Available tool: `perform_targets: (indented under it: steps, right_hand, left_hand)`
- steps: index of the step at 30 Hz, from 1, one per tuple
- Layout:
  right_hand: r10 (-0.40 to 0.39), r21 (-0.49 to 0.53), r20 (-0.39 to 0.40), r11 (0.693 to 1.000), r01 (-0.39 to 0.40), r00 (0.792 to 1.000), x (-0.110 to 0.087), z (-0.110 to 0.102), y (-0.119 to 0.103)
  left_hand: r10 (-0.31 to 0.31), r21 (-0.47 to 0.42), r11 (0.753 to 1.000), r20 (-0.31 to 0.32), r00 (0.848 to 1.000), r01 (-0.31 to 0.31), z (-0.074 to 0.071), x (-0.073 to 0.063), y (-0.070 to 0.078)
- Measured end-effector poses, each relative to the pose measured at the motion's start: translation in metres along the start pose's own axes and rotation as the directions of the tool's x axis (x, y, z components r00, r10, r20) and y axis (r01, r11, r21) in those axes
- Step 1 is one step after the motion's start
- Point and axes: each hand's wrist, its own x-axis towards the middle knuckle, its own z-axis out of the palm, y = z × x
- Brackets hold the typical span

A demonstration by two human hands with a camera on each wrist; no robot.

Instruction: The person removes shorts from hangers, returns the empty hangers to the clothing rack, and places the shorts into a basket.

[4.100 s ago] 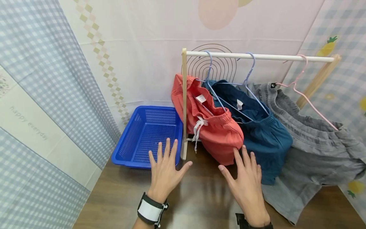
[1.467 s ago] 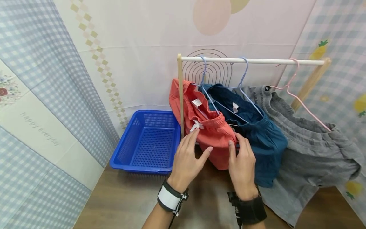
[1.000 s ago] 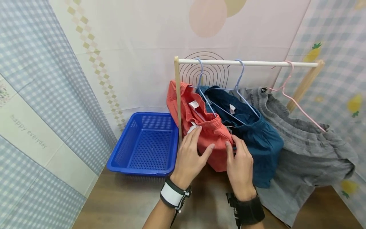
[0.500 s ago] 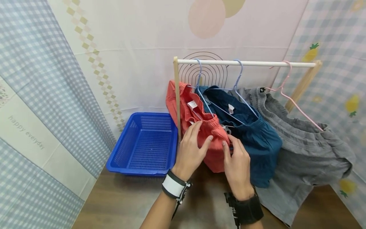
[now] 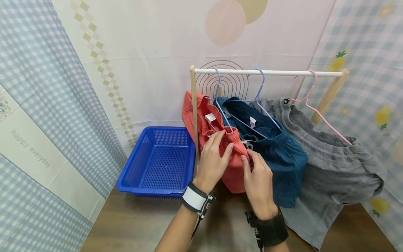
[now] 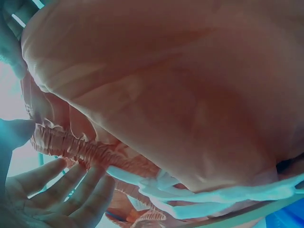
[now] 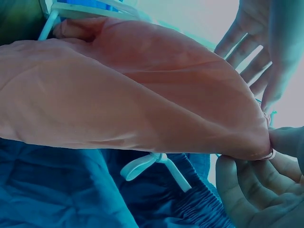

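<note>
Coral shorts (image 5: 233, 182) with an elastic waistband hang from a lilac hanger (image 5: 218, 87) at the left end of the rack. My left hand (image 5: 209, 164) touches the front of their waistband, its fingers fairly straight and the thumb apart. In the left wrist view those fingers (image 6: 88, 190) meet the gathered band beside the white drawstring (image 6: 223, 197). With my right hand (image 5: 259, 182) I pinch the right edge of the waistband between thumb and fingers. Dark blue shorts (image 5: 286, 164) on a second lilac hanger (image 5: 260, 87) hang just behind that hand.
Grey shorts (image 5: 330, 168) hang on a pink hanger (image 5: 310, 91) at the right. The white rail (image 5: 283, 72) rests on wooden posts, and the left post (image 5: 193, 105) stands close to my left hand. A blue plastic basket (image 5: 126, 171) sits left of the rack.
Both hands have come up from below the rack to the coral shorts. The right hand has taken the waistband's edge; the left has slid up slightly along the front. The view has shifted a little.
</note>
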Motion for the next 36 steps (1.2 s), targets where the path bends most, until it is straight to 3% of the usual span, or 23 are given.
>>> perform_targets:
  steps: [9,16,24,31,36]
  right_hand:
    - [0.017,-0.004,0.012,1.0,-0.017,1.0,-0.006,0.0,-0.001]
    - [-0.007,-0.016,0.031,1.0,0.007,0.999,-0.001,-0.001,-0.002]
    - [-0.026,-0.027,0.086,0.999,0.028,0.996,0.017,-0.001,-0.009]
    - [-0.073,-0.087,0.121,0.993,0.083,0.99,0.03,0.001,-0.012]
    - [-0.037,-0.151,0.192,0.986,0.067,0.981,0.037,0.002,-0.013]
  left_hand:
    - [-0.048,-0.07,0.996,-0.016,0.999,0.047,0.007,0.001,-0.001]
    - [-0.047,-0.153,0.988,-0.07,0.996,0.036,0.013,0.004,0.0]
    - [-0.096,-0.274,0.959,-0.061,0.993,0.076,0.011,0.017,0.004]
    - [-0.122,-0.328,0.939,-0.047,0.991,0.1,0.01,0.023,0.006]
    - [-0.146,-0.393,0.912,-0.038,0.989,0.119,0.011,0.022,0.004]
